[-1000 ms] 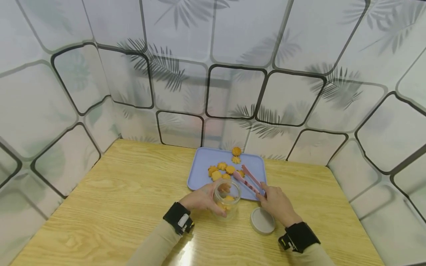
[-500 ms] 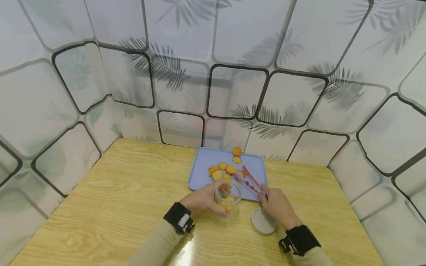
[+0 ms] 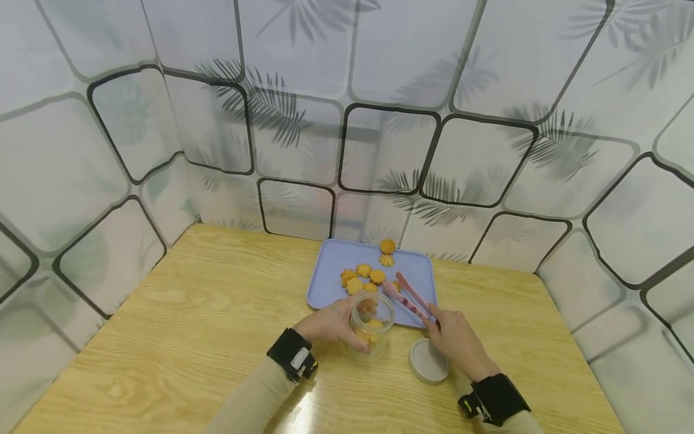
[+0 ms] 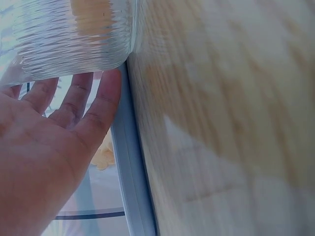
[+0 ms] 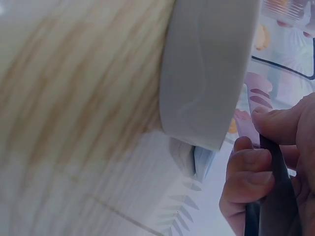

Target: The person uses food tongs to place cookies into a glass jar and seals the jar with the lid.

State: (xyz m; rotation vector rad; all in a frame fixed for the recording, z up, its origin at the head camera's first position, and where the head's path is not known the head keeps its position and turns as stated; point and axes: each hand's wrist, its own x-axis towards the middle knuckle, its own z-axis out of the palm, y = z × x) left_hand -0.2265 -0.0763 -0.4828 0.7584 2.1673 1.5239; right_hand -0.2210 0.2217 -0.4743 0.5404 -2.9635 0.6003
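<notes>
My left hand [image 3: 332, 322] grips a clear glass jar [image 3: 382, 337], its mouth uncovered, with a few cookies low inside. Ribbed glass shows in the left wrist view, where my fingers [image 4: 101, 105] curve behind the jar. In my right hand [image 3: 458, 339] is a pair of pink tongs [image 3: 408, 302] with dark handles, pinched between thumb and fingers. Their arms are spread apart over the blue tray [image 3: 325, 274], tips on either side of a small cookie [image 3: 397, 286] partly hidden by them. Several golden cookies [image 3: 363, 270] lie left of the tongs.
A pale round lid [image 3: 429, 361] lies on the wooden table [image 3: 228, 313] between the jar and my right wrist. Two more cookies [image 3: 387, 253] sit by the tray's far edge. A patterned curtain [image 3: 298, 144] hangs behind and on both sides.
The right wrist has shifted slightly right and toward me, while the tongs stay around the same cookie. The left hand and jar hold still; the head view drifts a little.
</notes>
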